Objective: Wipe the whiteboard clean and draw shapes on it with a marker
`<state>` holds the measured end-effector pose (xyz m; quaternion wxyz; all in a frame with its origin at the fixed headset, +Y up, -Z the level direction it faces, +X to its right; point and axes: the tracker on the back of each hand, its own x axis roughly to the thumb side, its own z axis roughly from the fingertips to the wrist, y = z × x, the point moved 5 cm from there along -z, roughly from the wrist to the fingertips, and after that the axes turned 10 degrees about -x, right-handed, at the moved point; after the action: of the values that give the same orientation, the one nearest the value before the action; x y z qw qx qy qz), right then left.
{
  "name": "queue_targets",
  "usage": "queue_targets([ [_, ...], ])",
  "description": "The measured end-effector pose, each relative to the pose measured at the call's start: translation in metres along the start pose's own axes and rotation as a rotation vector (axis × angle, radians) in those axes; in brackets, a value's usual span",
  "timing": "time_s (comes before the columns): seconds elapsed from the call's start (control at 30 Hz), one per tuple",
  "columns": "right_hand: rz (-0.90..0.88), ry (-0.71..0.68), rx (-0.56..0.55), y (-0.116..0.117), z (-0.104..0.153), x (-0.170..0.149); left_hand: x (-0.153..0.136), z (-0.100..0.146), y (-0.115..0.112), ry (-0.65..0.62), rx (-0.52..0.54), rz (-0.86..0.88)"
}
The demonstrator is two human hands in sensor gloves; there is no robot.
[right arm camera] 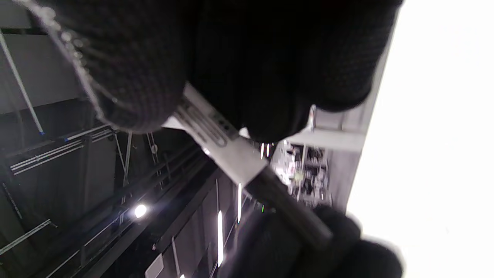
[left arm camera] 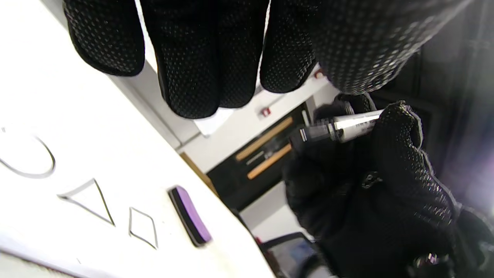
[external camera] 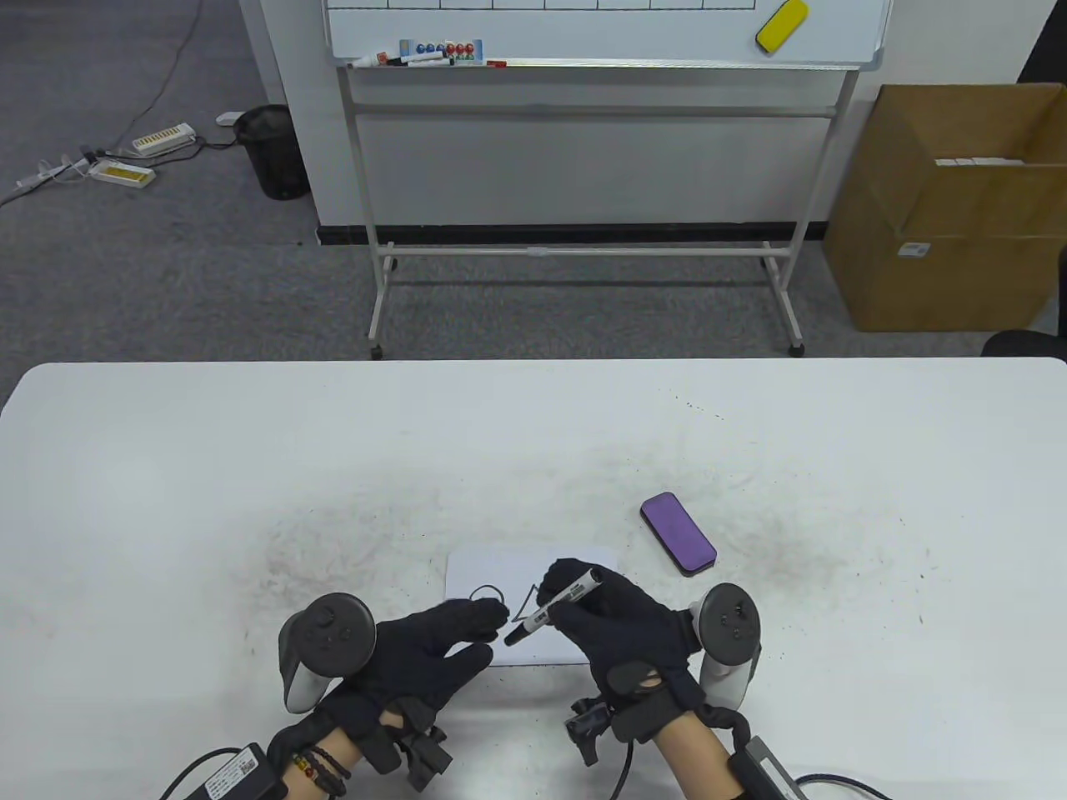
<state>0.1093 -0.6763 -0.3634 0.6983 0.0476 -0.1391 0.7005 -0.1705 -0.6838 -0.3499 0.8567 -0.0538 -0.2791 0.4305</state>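
A small whiteboard lies flat on the white table near its front edge. In the left wrist view the whiteboard bears a circle, a triangle and a diamond drawn in outline. My right hand grips a black-and-white marker above the board, black end pointing down-left. The marker runs out from under my curled right fingers. My left hand lies flat with straight fingers at the board's left edge, close to the marker's black end. A purple eraser lies to the right of the board.
Beyond the table stands a large whiteboard on a wheeled frame, with markers on its ledge and a yellow eraser. A cardboard box sits on the floor at right, a black bin and power strips at left.
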Motion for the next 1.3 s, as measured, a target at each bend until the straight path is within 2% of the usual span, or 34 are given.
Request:
queue_targets([
  [0.13, 0.101, -0.031, -0.151, -0.040, -0.016, 0.009, 0.008, 0.007, 0.007, 0.028, 0.027, -0.215],
  [0.23, 0.352, -0.116, -0.256, -0.071, -0.028, 0.021, 0.016, 0.013, 0.010, 0.043, 0.040, -0.379],
  [0.33, 0.610, -0.191, -0.265, -0.091, -0.041, 0.028, 0.019, 0.017, 0.009, 0.071, 0.006, -0.466],
  [0.4, 0.792, -0.222, -0.268, -0.102, -0.053, 0.030, 0.013, 0.018, -0.002, 0.126, -0.119, -0.534],
  [0.5, 0.992, -0.222, -0.292, -0.119, -0.071, 0.025, 0.008, 0.023, -0.011, 0.122, -0.120, -0.649],
  [0.6, 1.108, -0.114, -0.315, -0.139, -0.091, 0.004, -0.002, 0.022, -0.014, 0.133, -0.127, -0.697],
  [0.87, 1.473, 0.136, -0.292, -0.158, -0.131, -0.068, -0.014, 0.021, -0.009, 0.134, -0.149, -0.651],
  [1.0, 1.615, 0.206, -0.252, -0.159, -0.143, -0.089, -0.020, 0.020, -0.010, 0.144, -0.178, -0.627],
  [1.07, 1.651, 0.232, -0.203, -0.160, -0.148, -0.100, -0.023, 0.019, -0.011, 0.149, -0.188, -0.624],
  [1.3, 1.653, 0.296, -0.187, -0.175, -0.147, -0.119, -0.024, 0.019, -0.013, 0.146, -0.203, -0.622],
])
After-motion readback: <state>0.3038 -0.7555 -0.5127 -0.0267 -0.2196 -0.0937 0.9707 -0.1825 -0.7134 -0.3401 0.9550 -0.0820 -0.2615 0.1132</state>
